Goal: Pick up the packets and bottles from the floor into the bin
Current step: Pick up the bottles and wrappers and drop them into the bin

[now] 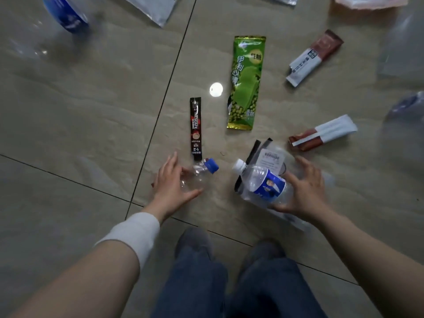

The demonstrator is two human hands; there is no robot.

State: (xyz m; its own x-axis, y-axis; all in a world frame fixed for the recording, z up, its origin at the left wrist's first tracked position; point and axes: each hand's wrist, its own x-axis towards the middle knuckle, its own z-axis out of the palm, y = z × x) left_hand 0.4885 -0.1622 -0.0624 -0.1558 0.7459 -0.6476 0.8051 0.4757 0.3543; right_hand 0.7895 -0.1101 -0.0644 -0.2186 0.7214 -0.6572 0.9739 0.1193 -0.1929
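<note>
A clear bottle with a blue cap (202, 172) lies on the tiled floor. My left hand (171, 184) cups it from the left, fingers straight and spread and the thumb under its body. My right hand (306, 189) grips a white-capped bottle with a blue label (261, 181), thumb beneath its base. Under that bottle lies a clear packet with a black strip and a white label (271, 157). Beyond it are a black coffee stick (195, 129), a green ice-pop wrapper (246, 83) and two brown-and-white packets (314, 57) (324, 133). No bin is in view.
A blue-labelled bottle (66, 14) and a silver packet (151, 9) lie at the far left. Blurred clear bottles (406, 106) are at the right edge, and a pink packet (367, 1) at the top right. My legs and shoes (195, 244) stand at the bottom centre.
</note>
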